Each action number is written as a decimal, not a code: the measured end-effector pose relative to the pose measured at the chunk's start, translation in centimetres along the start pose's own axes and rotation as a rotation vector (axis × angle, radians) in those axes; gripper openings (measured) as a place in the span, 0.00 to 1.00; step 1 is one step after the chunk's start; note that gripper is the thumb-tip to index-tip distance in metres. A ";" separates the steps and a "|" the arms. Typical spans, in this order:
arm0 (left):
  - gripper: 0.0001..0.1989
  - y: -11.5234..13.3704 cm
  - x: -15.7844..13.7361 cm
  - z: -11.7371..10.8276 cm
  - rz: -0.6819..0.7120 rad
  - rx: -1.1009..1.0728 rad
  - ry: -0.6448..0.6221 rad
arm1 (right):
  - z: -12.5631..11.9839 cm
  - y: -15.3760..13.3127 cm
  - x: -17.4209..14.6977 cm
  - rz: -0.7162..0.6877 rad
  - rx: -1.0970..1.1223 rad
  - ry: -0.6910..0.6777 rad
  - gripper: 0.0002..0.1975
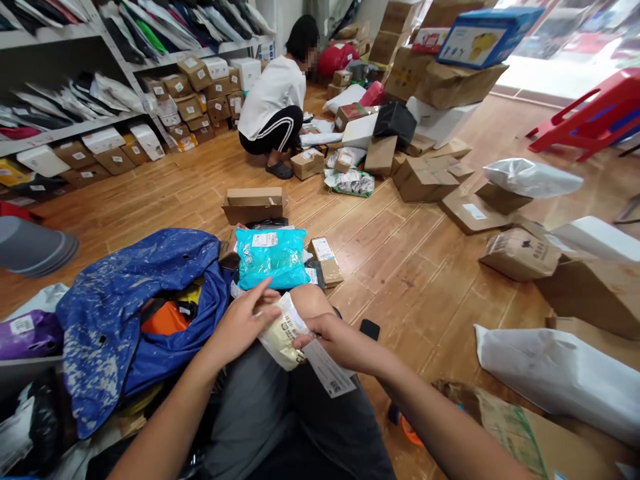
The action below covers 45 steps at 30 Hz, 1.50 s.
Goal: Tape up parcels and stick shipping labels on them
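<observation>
Print on the pale yellow packet (280,340) is too small to read, and the person's fingers cover parts of its outline. It is held above the lap, between the two hands. Its long axis seems to slant from near the lap at lower left towards upper right, away from the body; its white, barcoded part lies at the far end. The left hand (253,317) grasps its left side loosely with the thumb, and whatever fingers lie behind it are hidden. The right hand (325,337) pinches its right side, thumb on top, together with a flat white slip (330,372) that points down to the right; how the slip is gripped is masked by the hand.

The packet's wrapping looks thin, clear and creased. Beyond it lies a plump, glossy turquoise parcel (273,257), its near edge partly behind the left hand. The slack blue sack (113,313), smeared with white, gapes around something orange (165,319), mostly buried. A shiny purple parcel (27,335) is cut off at the left edge, a wrinkled white bundle (555,373) at the right. The shelf parcels (95,90) are blurred.
</observation>
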<state>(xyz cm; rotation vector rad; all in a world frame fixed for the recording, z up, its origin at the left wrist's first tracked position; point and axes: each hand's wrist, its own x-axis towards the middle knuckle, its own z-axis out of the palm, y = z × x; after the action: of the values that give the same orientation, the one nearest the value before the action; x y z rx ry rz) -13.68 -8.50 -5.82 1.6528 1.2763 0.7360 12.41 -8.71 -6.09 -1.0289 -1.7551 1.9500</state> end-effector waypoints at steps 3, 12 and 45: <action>0.19 1.5 1.2 0.4 -0.015 -0.076 -0.073 | -1.3 -0.7 -0.7 -0.033 -0.125 0.012 0.15; 0.13 0.1 -1.5 5.2 -0.009 0.113 0.390 | -4.1 1.6 -0.4 0.058 -0.127 0.407 0.15; 0.23 0.5 -3.0 4.4 -0.080 -0.403 0.323 | -0.5 1.7 -0.5 0.036 0.434 0.343 0.27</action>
<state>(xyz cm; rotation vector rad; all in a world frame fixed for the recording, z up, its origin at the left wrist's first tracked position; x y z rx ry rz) -10.54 -12.69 -7.05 1.1832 1.3009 1.1602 13.49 -8.99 -7.58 -1.1502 -1.0791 1.9158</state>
